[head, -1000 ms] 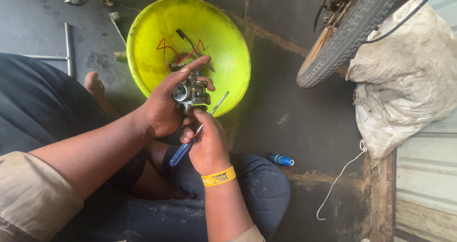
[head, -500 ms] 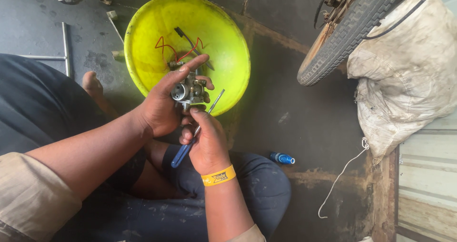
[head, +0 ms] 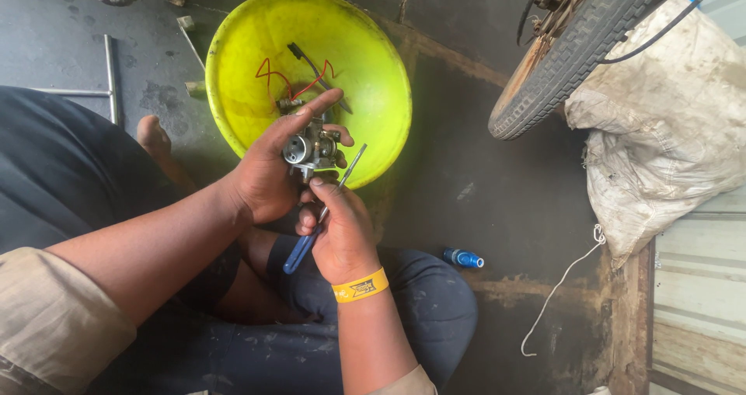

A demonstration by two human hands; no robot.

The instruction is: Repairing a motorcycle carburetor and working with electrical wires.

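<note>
Well, mid-job: left hand (head: 268, 179) had its grip clenched on one small metal carburettor (head: 311, 146), held above one yellow bowl (head: 373, 61). Right hand (head: 338, 228) gripped one blue-handled screwdriver (head: 307, 240), tip beside the part. Fasteners looked unfinished. One blue cap (head: 464, 258) lay on the floor.

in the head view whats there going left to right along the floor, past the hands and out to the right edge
metal rod → yellow bowl → small blue-capped thing on the floor → tyre → dirty white sack
</note>
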